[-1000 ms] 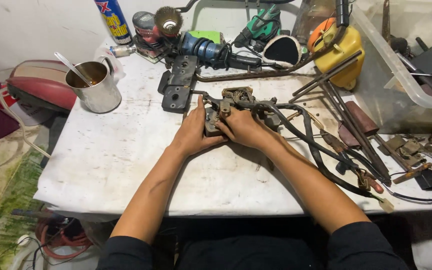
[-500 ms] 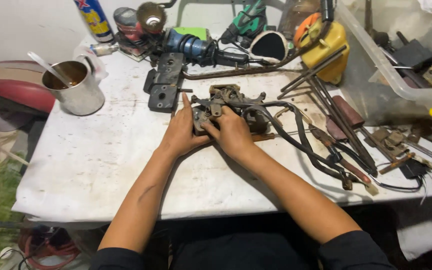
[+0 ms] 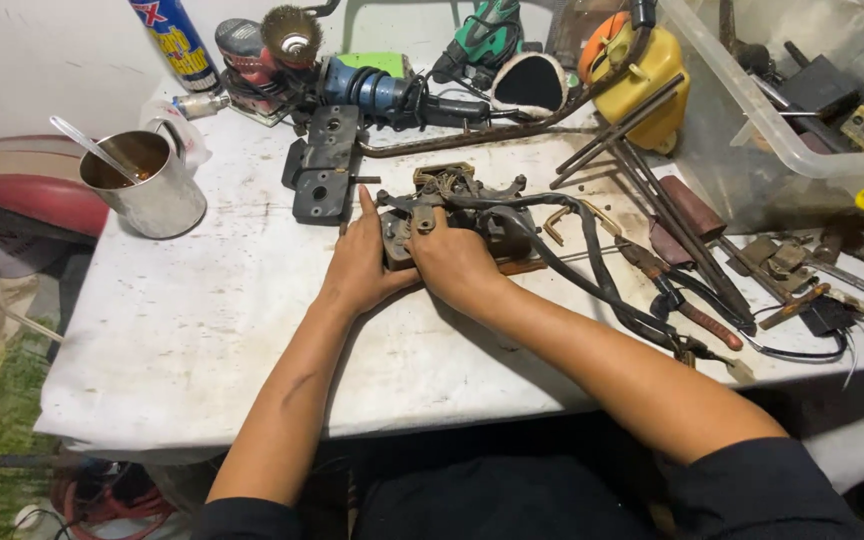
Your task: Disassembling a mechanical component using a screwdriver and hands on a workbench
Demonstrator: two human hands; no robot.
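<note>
Both hands pressed together on a grimy brown switch block trailing black cables (image 3: 452, 215), sitting mid-desk on the stained white desk (image 3: 172, 340). Left hand (image 3: 362, 265) laid along the block's left side, fingers stretched far, grip loose and mostly flat against it. Right hand (image 3: 457, 265) curled over the near edge, thumb up on top, grip closed round the block's corner.

One dented shiny metal mug (image 3: 152, 185) at far left, holding dark liquid and one spoon (image 3: 87, 145). One clear plastic bin (image 3: 802, 110) at far right, filled with dark metal parts, too jumbled to count. One yellow plastic jug (image 3: 642, 75) just left of the bin.

Along the far edge: one blue and yellow spray can (image 3: 174, 42), one wire cup brush (image 3: 290, 35), one blue power tool (image 3: 372, 88), one green drill (image 3: 482, 30). Two black perforated metal plates (image 3: 320, 165) just left of the block. Several rusty rods (image 3: 642, 170) crossed at right, beside one red-handled tool (image 3: 707, 322)
</note>
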